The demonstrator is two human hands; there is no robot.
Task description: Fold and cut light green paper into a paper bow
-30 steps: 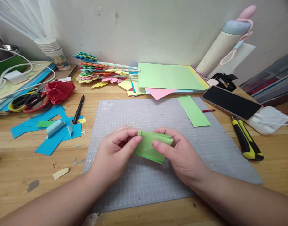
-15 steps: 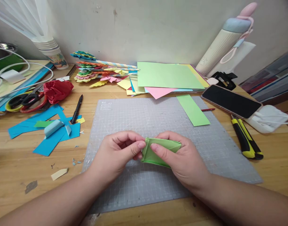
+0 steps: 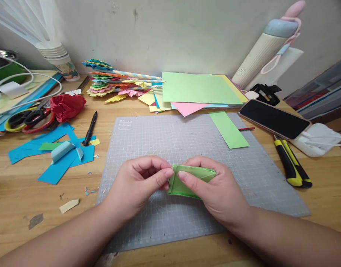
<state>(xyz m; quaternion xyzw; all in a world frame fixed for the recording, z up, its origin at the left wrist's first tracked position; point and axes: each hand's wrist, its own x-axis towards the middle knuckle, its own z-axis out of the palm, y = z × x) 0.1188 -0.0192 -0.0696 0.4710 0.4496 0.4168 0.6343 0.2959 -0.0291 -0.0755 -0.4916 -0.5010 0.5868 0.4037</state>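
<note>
The left hand (image 3: pixel 139 181) and right hand (image 3: pixel 217 185) are both bare, with rounded knuckles and smooth backs. Each has a broad thumb, the left thumb (image 3: pixel 159 178) and the right thumb (image 3: pixel 191 181) both showing a short, plain nail at a rounded tip. The left forearm (image 3: pixel 61 233) and right forearm (image 3: pixel 287 231) are bare too, smooth in outline and thicker away from the wrists

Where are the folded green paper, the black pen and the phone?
Folded green paper (image 3: pixel 182 188): head view, lower part of its upward-facing side.
Black pen (image 3: pixel 90 128): head view, middle of its barrel.
Phone (image 3: pixel 274 118): head view, its dark screen.
</note>
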